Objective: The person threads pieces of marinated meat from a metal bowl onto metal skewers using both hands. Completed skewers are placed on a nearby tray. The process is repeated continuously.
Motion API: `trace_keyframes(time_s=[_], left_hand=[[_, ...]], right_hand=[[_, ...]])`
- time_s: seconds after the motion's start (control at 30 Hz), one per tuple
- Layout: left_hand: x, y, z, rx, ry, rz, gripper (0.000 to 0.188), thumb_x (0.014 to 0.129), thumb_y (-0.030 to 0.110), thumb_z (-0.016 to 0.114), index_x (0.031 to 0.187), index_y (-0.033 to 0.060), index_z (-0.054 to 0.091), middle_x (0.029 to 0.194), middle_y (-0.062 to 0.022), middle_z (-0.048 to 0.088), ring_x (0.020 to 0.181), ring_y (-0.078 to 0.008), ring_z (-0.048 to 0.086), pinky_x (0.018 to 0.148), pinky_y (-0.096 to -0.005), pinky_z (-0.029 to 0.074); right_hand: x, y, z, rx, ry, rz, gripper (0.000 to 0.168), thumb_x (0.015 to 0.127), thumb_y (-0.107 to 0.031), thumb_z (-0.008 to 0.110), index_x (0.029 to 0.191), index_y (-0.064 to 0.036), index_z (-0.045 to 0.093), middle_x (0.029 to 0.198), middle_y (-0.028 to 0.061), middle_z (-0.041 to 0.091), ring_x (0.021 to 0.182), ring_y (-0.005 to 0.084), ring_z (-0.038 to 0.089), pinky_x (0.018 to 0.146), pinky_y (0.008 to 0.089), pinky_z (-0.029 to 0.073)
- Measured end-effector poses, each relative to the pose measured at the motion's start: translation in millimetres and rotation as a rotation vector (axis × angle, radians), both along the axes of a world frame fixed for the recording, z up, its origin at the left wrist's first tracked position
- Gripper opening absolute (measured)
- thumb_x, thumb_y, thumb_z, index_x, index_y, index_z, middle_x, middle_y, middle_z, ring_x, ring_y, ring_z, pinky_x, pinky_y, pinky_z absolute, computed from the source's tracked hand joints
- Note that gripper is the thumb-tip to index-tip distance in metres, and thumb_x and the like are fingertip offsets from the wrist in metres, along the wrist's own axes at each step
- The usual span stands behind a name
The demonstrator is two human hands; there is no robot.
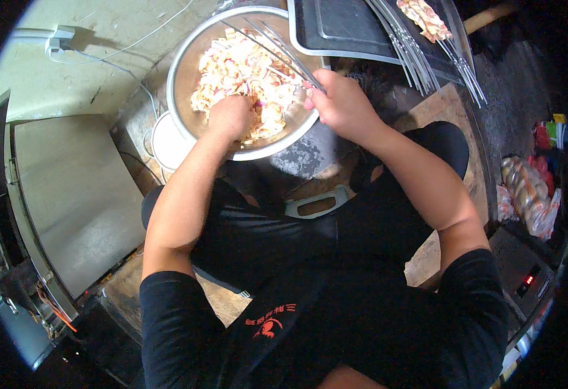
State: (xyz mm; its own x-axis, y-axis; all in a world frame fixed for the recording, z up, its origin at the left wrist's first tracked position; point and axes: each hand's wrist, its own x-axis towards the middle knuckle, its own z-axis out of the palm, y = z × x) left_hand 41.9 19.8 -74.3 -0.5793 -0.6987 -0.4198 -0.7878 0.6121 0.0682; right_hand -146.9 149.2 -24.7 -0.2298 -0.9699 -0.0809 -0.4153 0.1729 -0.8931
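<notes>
A wide metal bowl (182, 73) before me holds a heap of pale, cut raw meat (237, 58) mixed with bits that look like sliced onion. My left hand (231, 115) reaches into the near side of the heap; its fingertips are hidden in the meat. Over the bowl's right rim, my right hand (341, 104) grips several thin metal skewers (291, 61) by one end. Their bare shafts fan out across the bowl toward its far rim.
At the upper right, a dark tray (342, 24) carries a bundle of metal skewers (403, 46) and skewered meat (425, 20). A white bucket (169, 143) stands left of the bowl. Plastic bags (529, 187) lie far right. A power cord (123, 68) hangs along the wall.
</notes>
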Motion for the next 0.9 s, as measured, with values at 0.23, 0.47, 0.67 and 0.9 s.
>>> trace_keyframes(time_s=[0.23,0.47,0.67,0.9], left_hand=[[12,-10,26,0.194,-0.187,-0.067,0.031,0.074,0.033,0.062,0.087,0.0059,0.067,0.086,-0.0165,0.065,0.082,-0.0292,0.064,0.072,-0.0391,0.050],[19,9,5,0.035,-0.295,-0.092,0.024,0.075,0.024,0.054,0.082,0.0064,0.068,0.082,-0.0172,0.065,0.080,-0.0315,0.064,0.072,-0.0403,0.051],[29,-9,6,0.128,-0.175,-0.011,0.026,0.073,0.025,0.058,0.087,0.0040,0.068,0.082,-0.0173,0.066,0.078,-0.0290,0.064,0.071,-0.0385,0.050],[43,-43,38,0.783,0.599,0.721,0.012,0.080,0.004,0.059,0.089,-0.0029,0.061,0.067,-0.0049,0.059,0.054,-0.0111,0.053,0.051,-0.0215,0.044]], right_hand=[[-6,3,-6,-0.048,0.053,0.057,0.019,0.087,-0.013,0.046,0.094,0.002,0.054,0.072,0.0072,0.063,0.052,0.0125,0.054,0.050,0.0278,0.044],[-4,4,-1,-0.092,-0.006,0.054,0.018,0.087,-0.011,0.047,0.095,0.002,0.054,0.072,0.0064,0.063,0.052,0.0112,0.053,0.050,0.0277,0.043],[-5,6,0,-0.064,-0.028,0.031,0.016,0.087,-0.010,0.048,0.096,0.002,0.054,0.072,0.0067,0.063,0.052,0.0109,0.053,0.051,0.0276,0.043],[-4,9,-1,-0.058,-0.041,0.026,0.016,0.086,-0.010,0.048,0.096,0.001,0.054,0.070,0.0067,0.063,0.052,0.0107,0.054,0.050,0.0274,0.044]])
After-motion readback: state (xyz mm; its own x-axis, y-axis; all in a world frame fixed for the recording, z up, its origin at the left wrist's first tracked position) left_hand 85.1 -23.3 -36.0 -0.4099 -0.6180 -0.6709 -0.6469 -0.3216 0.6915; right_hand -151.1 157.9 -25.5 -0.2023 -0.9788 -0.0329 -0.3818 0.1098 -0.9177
